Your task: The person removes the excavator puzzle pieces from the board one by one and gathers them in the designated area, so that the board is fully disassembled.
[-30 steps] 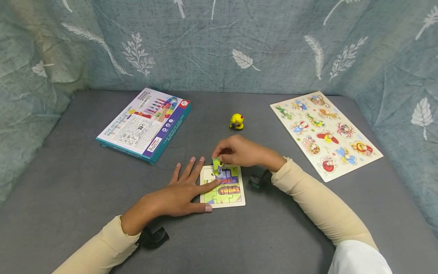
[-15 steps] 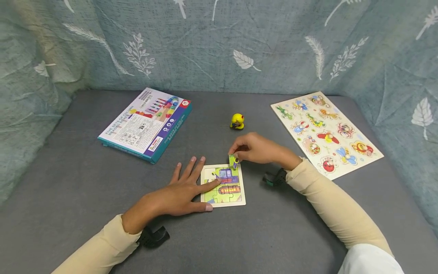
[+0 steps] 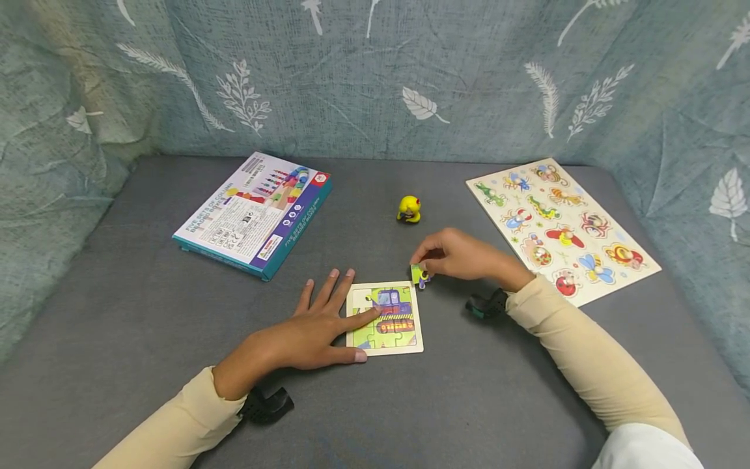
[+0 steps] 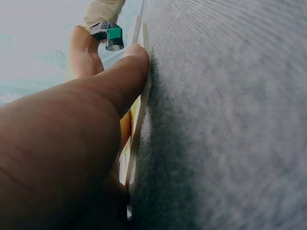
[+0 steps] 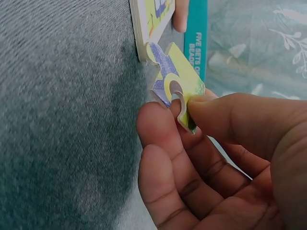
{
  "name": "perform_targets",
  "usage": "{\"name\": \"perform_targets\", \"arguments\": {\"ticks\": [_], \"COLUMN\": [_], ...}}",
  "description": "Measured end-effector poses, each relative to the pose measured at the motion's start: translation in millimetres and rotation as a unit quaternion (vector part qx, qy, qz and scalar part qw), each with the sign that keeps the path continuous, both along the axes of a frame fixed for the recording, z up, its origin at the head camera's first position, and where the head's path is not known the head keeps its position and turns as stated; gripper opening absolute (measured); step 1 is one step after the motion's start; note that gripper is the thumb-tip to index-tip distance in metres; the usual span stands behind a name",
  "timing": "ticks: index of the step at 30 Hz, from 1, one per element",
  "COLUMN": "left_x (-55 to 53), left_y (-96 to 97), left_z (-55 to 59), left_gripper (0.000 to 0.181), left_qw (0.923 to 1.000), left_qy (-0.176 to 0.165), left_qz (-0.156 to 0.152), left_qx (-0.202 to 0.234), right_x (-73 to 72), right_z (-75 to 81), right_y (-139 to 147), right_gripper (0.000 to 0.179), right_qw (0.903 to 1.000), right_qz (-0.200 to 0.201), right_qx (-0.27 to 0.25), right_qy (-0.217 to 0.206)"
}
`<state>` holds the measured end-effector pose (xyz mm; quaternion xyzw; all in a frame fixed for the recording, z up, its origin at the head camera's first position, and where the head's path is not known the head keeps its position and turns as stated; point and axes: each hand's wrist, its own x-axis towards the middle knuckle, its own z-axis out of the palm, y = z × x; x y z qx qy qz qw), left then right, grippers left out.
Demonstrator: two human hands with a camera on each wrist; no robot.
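My left hand [image 3: 310, 335] lies spread on the table, its index finger resting on a small square jigsaw puzzle [image 3: 392, 351] with a purple vehicle picture. Its thumb touches the puzzle's near left corner; in the left wrist view the thumb [image 4: 127, 72] covers part of the thin pale board. A pale patch shows at the puzzle's upper left. Just off the upper right corner, my right hand [image 3: 459, 255] pinches a green and purple puzzle piece [image 3: 418, 275] between thumb and fingers. In the right wrist view the piece [image 5: 192, 74] stands tilted, clear of the table.
A teal and white bead-set box [image 3: 252, 215] lies at the back left. Behind the puzzle stands a small yellow toy figure [image 3: 409, 209]. An insect peg board [image 3: 521, 233] lies at the right, close behind the right forearm. A leaf-patterned cloth [image 3: 351, 85] hangs at the back.
My right hand has carried the puzzle piece rightward, from over the puzzle's upper part to just outside its upper right corner. The left hand stays in place on the puzzle.
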<state>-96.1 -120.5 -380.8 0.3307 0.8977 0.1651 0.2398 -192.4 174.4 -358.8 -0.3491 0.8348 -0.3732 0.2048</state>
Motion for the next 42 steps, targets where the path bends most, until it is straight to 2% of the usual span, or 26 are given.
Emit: {"name": "perform_targets", "arguments": {"ticks": [8,14,25,33,42], "left_x": [0.8,1.0,1.1,1.4,2.4], "left_y": [1.1,1.1,0.1,1.1,1.2], "left_z": [1.7,2.1,0.0,0.5,-0.1], "left_gripper": [0.071,0.071,0.071,0.071,0.070], "left_qw": [1.0000,1.0000,1.0000,1.0000,0.9994], "left_qy": [-0.001,-0.001,-0.001,0.000,0.009], "left_qz": [0.000,0.001,0.002,0.008,0.007], "left_qx": [0.003,0.002,0.002,0.001,0.033], "right_x": [-1.6,-0.4,-2.5,-2.2,-0.5], "right_z": [-0.4,-2.1,-3.7,-2.4,2.4], "right_y": [10,12,11,7,-8], "right_gripper": [0.015,0.015,0.015,0.013,0.015], "right_qw": [0.9999,0.9995,0.9989,0.9969,0.9969], "right_qz": [0.004,-0.005,0.008,-0.007,0.000], "right_qx": [-0.003,0.025,0.040,0.037,0.015], "right_qy": [-0.012,-0.018,0.021,0.069,0.077]}}
